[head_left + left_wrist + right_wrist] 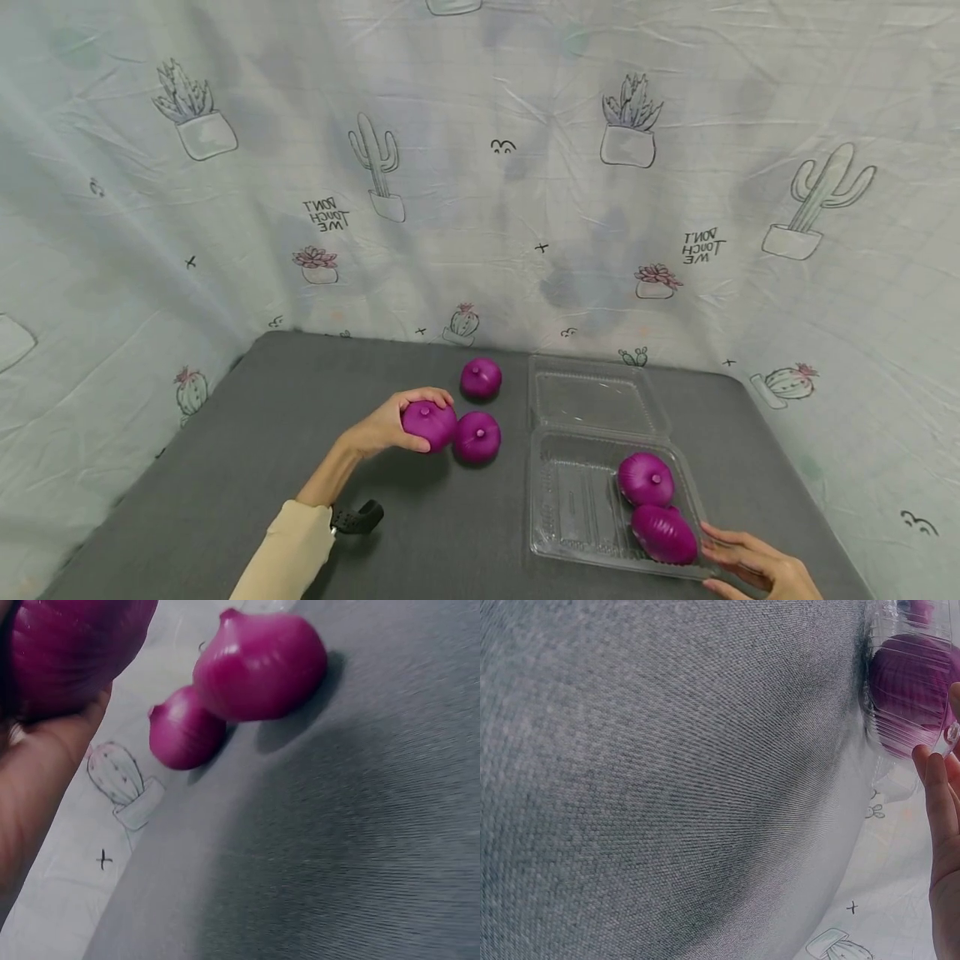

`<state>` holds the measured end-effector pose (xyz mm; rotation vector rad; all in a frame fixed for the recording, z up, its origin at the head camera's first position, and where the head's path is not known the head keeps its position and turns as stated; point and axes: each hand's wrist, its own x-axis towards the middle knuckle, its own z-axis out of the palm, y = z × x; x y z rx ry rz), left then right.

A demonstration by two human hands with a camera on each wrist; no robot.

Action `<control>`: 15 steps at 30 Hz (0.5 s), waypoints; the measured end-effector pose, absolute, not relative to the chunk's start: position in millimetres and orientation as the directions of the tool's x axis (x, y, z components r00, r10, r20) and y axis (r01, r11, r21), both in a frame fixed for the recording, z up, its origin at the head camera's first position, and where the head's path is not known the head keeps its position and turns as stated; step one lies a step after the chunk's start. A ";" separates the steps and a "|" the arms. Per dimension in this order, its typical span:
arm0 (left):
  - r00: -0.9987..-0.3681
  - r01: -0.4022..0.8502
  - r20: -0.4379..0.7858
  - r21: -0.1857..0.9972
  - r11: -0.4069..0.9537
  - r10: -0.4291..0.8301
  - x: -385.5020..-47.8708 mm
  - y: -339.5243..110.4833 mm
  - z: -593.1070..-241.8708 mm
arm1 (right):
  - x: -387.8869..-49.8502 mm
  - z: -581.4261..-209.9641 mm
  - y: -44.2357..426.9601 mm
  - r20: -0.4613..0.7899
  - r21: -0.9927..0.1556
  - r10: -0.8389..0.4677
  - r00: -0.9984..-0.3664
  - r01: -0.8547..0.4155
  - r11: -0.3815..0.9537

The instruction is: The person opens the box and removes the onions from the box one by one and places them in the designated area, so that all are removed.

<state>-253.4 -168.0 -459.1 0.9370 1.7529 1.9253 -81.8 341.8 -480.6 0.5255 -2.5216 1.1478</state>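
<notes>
Purple onion [431, 427], one: the left hand [388, 423] grips it, raised above the grey tabletop [442, 533], beside two loose onions [477, 437]. Clear plastic container [572, 500], lid [592, 398] open: holds two further onions [646, 479]; right hand [767, 570], fingers extended, touches its edge.

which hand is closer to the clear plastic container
Right. The right hand is at the near right corner of the container, fingertips against its edge; the left hand is well to its left, holding an onion.
</notes>
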 end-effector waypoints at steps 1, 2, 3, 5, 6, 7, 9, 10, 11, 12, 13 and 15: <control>-0.719 0.165 0.227 0.974 -0.155 0.657 -256.4 -169.0 -459.6 | -81.4 -480.5 341.8 0.428 -0.652 -0.194 -0.883 -0.450 0.610; -0.730 0.171 0.226 0.974 -0.148 0.645 -259.1 -169.7 -459.4 | -81.0 -480.5 341.8 0.423 -0.654 -0.191 -0.886 -0.445 0.612; -0.743 0.177 0.224 0.975 -0.137 0.631 -262.0 -170.1 -459.1 | -80.6 -480.6 341.8 0.420 -0.656 -0.189 -0.888 -0.441 0.613; -0.766 0.190 0.220 0.975 -0.115 0.604 -268.4 -170.6 -458.4 | -80.0 -480.9 342.0 0.418 -0.657 -0.188 -0.889 -0.439 0.613; -0.776 0.195 0.220 0.975 -0.107 0.591 -271.7 -170.5 -458.1 | -79.8 -481.3 342.3 0.421 -0.658 -0.191 -0.887 -0.443 0.609; -0.789 0.197 0.215 0.976 -0.095 0.575 -274.8 -170.7 -457.9 | -79.8 -481.6 342.5 0.425 -0.660 -0.195 -0.884 -0.450 0.601; -0.813 0.199 0.212 0.976 -0.082 0.542 -280.9 -170.8 -458.4 | -79.9 -482.3 343.3 0.434 -0.666 -0.208 -0.877 -0.467 0.581; -0.824 0.200 0.211 0.977 -0.079 0.526 -284.2 -171.2 -459.4 | -80.2 -482.6 343.7 0.438 -0.669 -0.214 -0.873 -0.476 0.570; -0.835 0.199 0.209 0.977 -0.075 0.509 -287.2 -171.4 -460.0 | -80.6 -482.8 344.0 0.443 -0.672 -0.219 -0.869 -0.484 0.560; -0.847 0.199 0.208 0.977 -0.072 0.489 -290.4 -171.5 -460.9 | -80.9 -483.1 344.3 0.448 -0.674 -0.223 -0.866 -0.491 0.553; -0.858 0.204 0.211 0.977 -0.066 0.468 -293.7 -171.8 -461.8 | -81.1 -483.3 344.5 0.450 -0.676 -0.226 -0.864 -0.495 0.546; -0.880 0.214 0.216 0.975 -0.053 0.423 -300.7 -171.8 -464.3 | -81.5 -483.8 344.6 0.455 -0.678 -0.230 -0.860 -0.502 0.537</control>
